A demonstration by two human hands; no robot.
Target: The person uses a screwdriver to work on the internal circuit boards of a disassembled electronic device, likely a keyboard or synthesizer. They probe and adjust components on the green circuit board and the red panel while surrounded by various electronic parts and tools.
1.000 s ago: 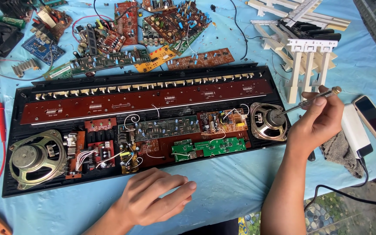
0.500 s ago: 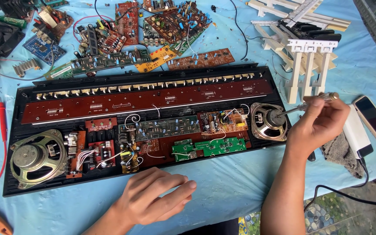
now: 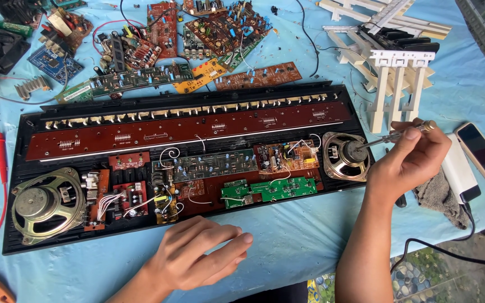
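A: Right hand [image 3: 416, 160], grip?

B: Closed pen-fashion round a thin metal-shafted tool [image 3: 391, 136], probably a screwdriver or soldering iron; can't tell which. Held that way for fine control, tip resting on the magnet of the small right speaker [image 3: 345, 155].

A: Left hand [image 3: 200, 255]?

B: Holds nothing. Lies flat, fingers loosely spread, on the blue cloth [image 3: 287, 247] just in front of the opened keyboard chassis [image 3: 29, 247], likely as a brace.

A: Around that?

B: Green board [image 3: 270, 191] and brown boards inside the case, larger speaker [image 3: 43, 205] at the left end. Loose circuit boards [image 3: 197, 33] behind, white key assemblies [image 3: 394, 73] top right. Phone [image 3: 481, 151] and grey rag [image 3: 439, 196] beside the right wrist.
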